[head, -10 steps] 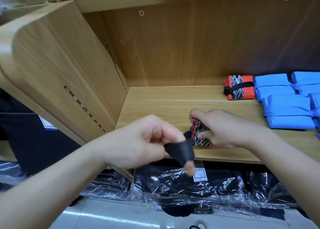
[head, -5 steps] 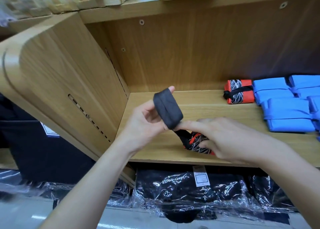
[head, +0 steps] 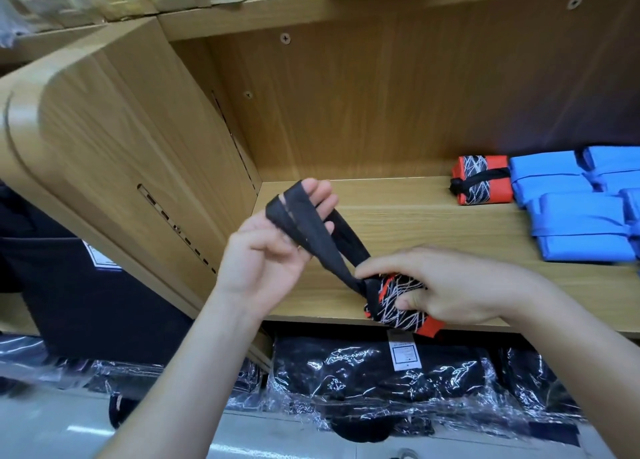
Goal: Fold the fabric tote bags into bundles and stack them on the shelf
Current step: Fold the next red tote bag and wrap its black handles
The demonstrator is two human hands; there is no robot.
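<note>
A folded red tote bundle (head: 398, 304) with a white scribble print lies at the front edge of the wooden shelf (head: 398, 223). My right hand (head: 450, 285) grips it from above and pins it down. Two black straps (head: 311, 236) run up and left from the bundle and loop over the fingers of my left hand (head: 277, 247), which holds them taut, palm toward me. A finished red bundle (head: 483, 179) tied with a black strap sits at the back of the shelf.
Several folded blue bundles (head: 581, 216) are stacked at the shelf's right, beside the finished red one. The cabinet's side panel (head: 121, 153) rises on the left. Black items in clear plastic wrap (head: 381, 382) lie under the shelf.
My left hand has lifted the black straps from below the shelf edge up and back over the shelf, stretching them out. My right hand has stayed on the bundle.
</note>
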